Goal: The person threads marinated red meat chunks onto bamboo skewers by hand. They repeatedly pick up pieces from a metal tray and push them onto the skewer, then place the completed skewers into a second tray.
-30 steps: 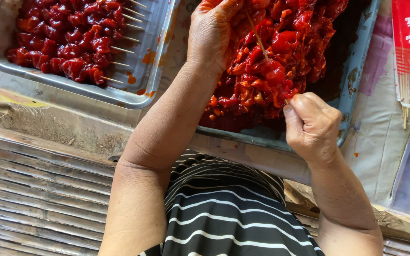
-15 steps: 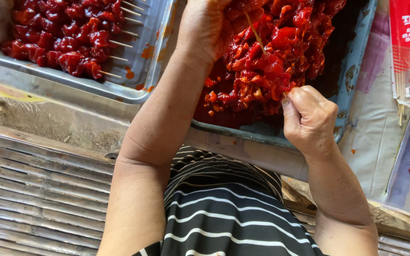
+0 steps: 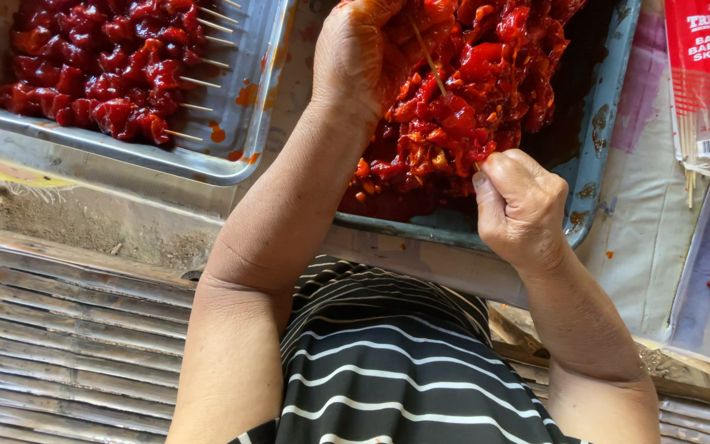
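Nearest to us, below both wrists, we see our black top with white stripes (image 3: 388, 370), and under our left elbow a ribbed grey surface (image 3: 67, 345).

Just above that, our right hand (image 3: 519, 205) is clenched into a fist around the lower end of a thin bamboo skewer (image 3: 429, 59), pinching it between thumb and curled fingers; the stick itself runs up and to the left from this hand and is mostly buried in meat. Directly beyond the right knuckles lies the heap of red marinated meat pieces (image 3: 478, 90), filling a worn blue-grey tray (image 3: 610, 107) whose near rim passes just under the right hand.

Further up, our left hand (image 3: 363, 53) is closed on a clump of the meat at the skewer's upper stretch, fingers smeared red and sunk into the pile.

Left of the left forearm, well apart from it, sits a shiny metal tray (image 3: 248, 123) holding finished skewers of red meat (image 3: 92, 70), their bare stick ends pointing toward the hand.

Right of the right hand, beyond the blue-grey tray, lies a red packet of bamboo sticks (image 3: 704, 82) on pale sheeting (image 3: 643, 238).
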